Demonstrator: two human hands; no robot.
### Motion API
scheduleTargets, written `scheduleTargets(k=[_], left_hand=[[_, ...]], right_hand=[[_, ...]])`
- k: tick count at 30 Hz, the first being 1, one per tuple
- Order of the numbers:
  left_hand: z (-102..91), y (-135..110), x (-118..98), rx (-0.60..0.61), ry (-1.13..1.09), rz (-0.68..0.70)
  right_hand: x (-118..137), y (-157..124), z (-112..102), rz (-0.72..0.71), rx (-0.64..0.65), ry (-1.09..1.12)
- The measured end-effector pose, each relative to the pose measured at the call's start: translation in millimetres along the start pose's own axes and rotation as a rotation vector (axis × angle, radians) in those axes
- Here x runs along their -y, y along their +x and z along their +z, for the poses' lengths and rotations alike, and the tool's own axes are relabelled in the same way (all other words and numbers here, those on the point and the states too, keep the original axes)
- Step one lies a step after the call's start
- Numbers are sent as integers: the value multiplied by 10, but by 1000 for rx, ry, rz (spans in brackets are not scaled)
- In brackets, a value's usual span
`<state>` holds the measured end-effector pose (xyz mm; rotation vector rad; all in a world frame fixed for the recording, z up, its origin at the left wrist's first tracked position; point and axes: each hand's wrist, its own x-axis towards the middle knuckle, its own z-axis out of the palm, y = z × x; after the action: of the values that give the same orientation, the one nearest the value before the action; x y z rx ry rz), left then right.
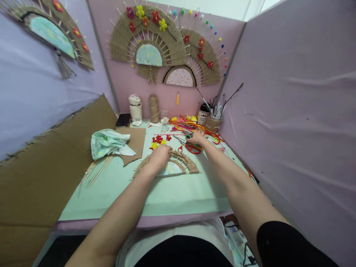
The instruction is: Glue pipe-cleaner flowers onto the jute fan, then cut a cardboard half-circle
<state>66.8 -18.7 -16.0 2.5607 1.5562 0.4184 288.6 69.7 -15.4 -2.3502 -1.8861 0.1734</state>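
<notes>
A small twine-woven fan [189,161] with a pale flowered half-round centre lies on the table in front of me. My left hand [161,157] rests over its upper left part, fingers bent over the woven band. Just beyond these fingers are red pipe-cleaner flowers [159,139] and a yellow one [154,145]. My right hand [197,137] is farther back to the right, its fingers curled down at a green-handled tool [189,135] whose kind is mostly hidden. Close below it lie red-handled scissors [193,149], blades pointing left.
Loose pipe cleaners [211,130] spread behind my right hand. Pots of sticks [213,123], a twine spool [154,109] and a white bottle [135,108] line the back. Left are crumpled cloth [109,144], cardboard [136,139] and thin sticks [100,170]. Finished fans [119,44] hang on the wall.
</notes>
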Motion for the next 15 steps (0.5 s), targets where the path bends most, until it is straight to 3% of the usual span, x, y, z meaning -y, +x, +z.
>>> scheduleTargets(k=[4,8,11,15], left_hand=[[59,2,15,3,-3,-51],[70,4,-39,11,26,-42],[71,2,-73,5,72,-45],[89,5,-84,19,101,-42]], right_hand=[[-38,-114,-26,-39,-125,44],[-64,-508,-137,-189,-300,214],[-51,-943,-123,-312,-189,326],[-6,-1331,34,-340,-107,279]])
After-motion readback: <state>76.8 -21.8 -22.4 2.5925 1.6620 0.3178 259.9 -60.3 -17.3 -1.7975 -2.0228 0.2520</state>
